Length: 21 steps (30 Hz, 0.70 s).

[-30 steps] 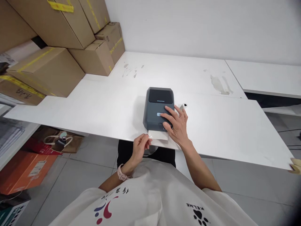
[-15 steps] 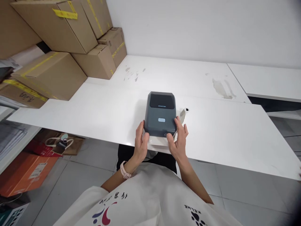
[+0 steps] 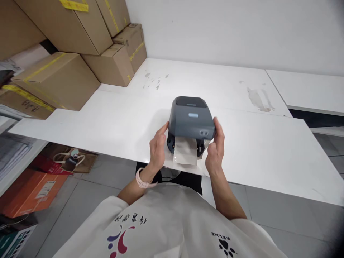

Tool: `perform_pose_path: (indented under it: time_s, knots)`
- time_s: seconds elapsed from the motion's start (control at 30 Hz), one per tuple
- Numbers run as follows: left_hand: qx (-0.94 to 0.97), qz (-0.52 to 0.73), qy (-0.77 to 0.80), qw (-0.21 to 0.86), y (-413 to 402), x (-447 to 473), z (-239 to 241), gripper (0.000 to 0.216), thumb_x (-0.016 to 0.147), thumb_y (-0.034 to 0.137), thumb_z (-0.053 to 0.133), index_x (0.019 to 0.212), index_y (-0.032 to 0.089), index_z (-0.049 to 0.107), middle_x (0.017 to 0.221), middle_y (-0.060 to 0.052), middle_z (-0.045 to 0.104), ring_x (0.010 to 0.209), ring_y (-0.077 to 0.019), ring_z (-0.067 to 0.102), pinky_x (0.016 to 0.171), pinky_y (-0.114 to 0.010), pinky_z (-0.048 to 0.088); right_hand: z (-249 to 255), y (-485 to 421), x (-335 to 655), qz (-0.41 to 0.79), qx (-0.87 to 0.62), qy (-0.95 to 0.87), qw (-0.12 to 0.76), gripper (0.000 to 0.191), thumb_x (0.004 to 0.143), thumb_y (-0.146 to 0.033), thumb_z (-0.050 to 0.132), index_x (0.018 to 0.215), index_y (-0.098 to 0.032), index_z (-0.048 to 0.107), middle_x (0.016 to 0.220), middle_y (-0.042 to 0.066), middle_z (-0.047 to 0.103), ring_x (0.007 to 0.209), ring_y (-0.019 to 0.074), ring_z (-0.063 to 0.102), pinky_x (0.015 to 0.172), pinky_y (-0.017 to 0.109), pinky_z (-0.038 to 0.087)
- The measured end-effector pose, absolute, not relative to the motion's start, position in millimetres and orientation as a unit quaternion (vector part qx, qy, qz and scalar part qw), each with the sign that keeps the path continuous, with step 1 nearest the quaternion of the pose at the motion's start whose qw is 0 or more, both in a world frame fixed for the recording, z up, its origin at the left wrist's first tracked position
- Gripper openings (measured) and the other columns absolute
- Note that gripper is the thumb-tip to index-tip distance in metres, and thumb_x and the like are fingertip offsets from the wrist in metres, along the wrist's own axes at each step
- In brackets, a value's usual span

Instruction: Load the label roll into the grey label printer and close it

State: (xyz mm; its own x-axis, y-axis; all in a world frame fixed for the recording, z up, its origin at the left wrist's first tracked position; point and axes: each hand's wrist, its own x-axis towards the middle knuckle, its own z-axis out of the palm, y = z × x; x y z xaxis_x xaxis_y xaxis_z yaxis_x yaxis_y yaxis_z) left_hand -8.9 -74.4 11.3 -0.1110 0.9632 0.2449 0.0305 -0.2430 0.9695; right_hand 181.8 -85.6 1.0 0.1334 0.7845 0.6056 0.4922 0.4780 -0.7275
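A dark grey label printer stands near the front edge of the white table, its lid (image 3: 192, 122) tilted up at the front. Beneath the lid show the black base (image 3: 200, 146) and a strip of white label paper (image 3: 186, 150) that hangs out toward me. My left hand (image 3: 157, 148) grips the lid's left side, fingertips on its edge. On the opposite side, my right hand (image 3: 216, 148) grips the lid's right front corner. The lid hides most of the printer's inside.
Several cardboard boxes (image 3: 64, 80) with yellow tape are stacked at the left on the white table (image 3: 129, 118). Below on the floor lie an orange box (image 3: 34, 193) and a brown bag (image 3: 88, 163). A white wall (image 3: 228, 32) rises behind.
The printer's lid has swung up at the front, exposing the base and paper. Both hands have risen with it, the right one moving outward to the right. The view has shifted slightly.
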Motion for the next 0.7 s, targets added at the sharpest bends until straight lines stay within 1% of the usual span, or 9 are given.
perform_pose_path:
  time_s: [0.1, 0.2, 0.27, 0.37, 0.43, 0.5, 0.57, 0.63, 0.7]
  knots:
    - [0.542, 0.59, 0.466, 0.376, -38, -10, 21, 0.045, 0.099, 0.049, 0.052, 0.137, 0.028, 0.064, 0.144, -0.005, 0.065, 0.14, -0.027, 0.055, 0.119, -0.044, 0.041, 30, -40, 185, 0.058, -0.474, -0.669, 0.569, 0.065, 0.105, -0.062, 0.025, 0.164, -0.036, 0.019, 0.171, 0.006, 0.027, 0.159, 0.0322, 0.026, 0.128, 0.061, 0.03]
    - [0.566, 0.499, 0.548, 0.362, -10, -10, 15, 0.051, 0.091, 0.037, 0.061, 0.141, 0.026, 0.059, 0.136, -0.011, 0.065, 0.124, -0.0281, 0.061, 0.104, -0.043, 0.048, 53, 18, 191, 0.019, -0.44, -0.673, 0.595, 0.06, 0.107, -0.06, 0.026, 0.161, -0.034, 0.023, 0.163, 0.01, 0.035, 0.155, 0.0291, 0.035, 0.126, 0.059, 0.033]
    - [0.581, 0.415, 0.598, 0.364, -1, -10, 8, 0.06, 0.087, 0.034, 0.063, 0.145, 0.022, 0.055, 0.119, -0.012, 0.068, 0.105, -0.0266, 0.065, 0.092, -0.041, 0.051, 62, 57, 199, 0.017, -0.421, -0.679, 0.601, 0.059, 0.107, -0.061, 0.025, 0.159, -0.035, 0.025, 0.159, 0.009, 0.04, 0.152, 0.0286, 0.04, 0.124, 0.06, 0.035]
    - [0.586, 0.34, 0.623, 0.391, 4, -10, 2, 0.064, 0.084, 0.032, 0.061, 0.146, 0.018, 0.053, 0.087, -0.005, 0.065, 0.08, -0.0232, 0.063, 0.075, -0.036, 0.048, 68, 104, 216, 0.027, -0.41, -0.696, 0.589, 0.059, 0.106, -0.065, 0.021, 0.158, -0.038, 0.026, 0.158, 0.007, 0.041, 0.152, 0.0285, 0.04, 0.122, 0.058, 0.037]
    - [0.583, 0.324, 0.627, 0.402, 6, -10, 2, 0.061, 0.082, 0.029, 0.061, 0.141, 0.018, 0.057, 0.076, -0.002, 0.061, 0.075, -0.0228, 0.061, 0.069, -0.033, 0.045, 72, 118, 224, 0.027, -0.409, -0.709, 0.574, 0.06, 0.104, -0.067, 0.024, 0.157, -0.038, 0.028, 0.158, 0.006, 0.043, 0.151, 0.0289, 0.041, 0.121, 0.057, 0.039]
    - [0.583, 0.313, 0.633, 0.402, 9, -10, 3, 0.059, 0.079, 0.027, 0.062, 0.137, 0.017, 0.06, 0.072, -0.001, 0.06, 0.074, -0.0231, 0.06, 0.067, -0.033, 0.043, 77, 115, 226, 0.001, -0.418, -0.708, 0.57, 0.063, 0.103, -0.068, 0.032, 0.156, -0.035, 0.03, 0.159, 0.008, 0.043, 0.151, 0.0309, 0.04, 0.121, 0.058, 0.038]
    - [0.585, 0.301, 0.636, 0.403, 12, -9, 5, 0.06, 0.078, 0.026, 0.062, 0.137, 0.017, 0.06, 0.071, -0.001, 0.061, 0.073, -0.0233, 0.06, 0.066, -0.033, 0.042, 81, 95, 220, -0.038, -0.434, -0.695, 0.572, 0.063, 0.102, -0.066, 0.038, 0.154, -0.03, 0.037, 0.158, 0.011, 0.045, 0.149, 0.0327, 0.041, 0.122, 0.058, 0.036]
    - [0.593, 0.291, 0.638, 0.396, 15, -8, 7, 0.058, 0.079, 0.026, 0.06, 0.136, 0.016, 0.06, 0.073, -0.001, 0.062, 0.073, -0.0232, 0.06, 0.067, -0.033, 0.041, 83, 68, 210, -0.047, -0.466, -0.707, 0.53, 0.054, 0.104, -0.061, 0.037, 0.143, -0.025, 0.051, 0.147, 0.014, 0.056, 0.141, 0.0323, 0.049, 0.119, 0.055, 0.039]
    - [0.609, 0.273, 0.644, 0.375, 17, -7, 8, 0.055, 0.08, 0.024, 0.057, 0.134, 0.016, 0.06, 0.077, -0.003, 0.065, 0.075, -0.0239, 0.062, 0.067, -0.033, 0.041, 80, 45, 199, 0.007, -0.502, -0.769, 0.396, 0.048, 0.106, -0.054, 0.034, 0.13, -0.023, 0.062, 0.133, 0.013, 0.067, 0.129, 0.03, 0.059, 0.112, 0.051, 0.047]
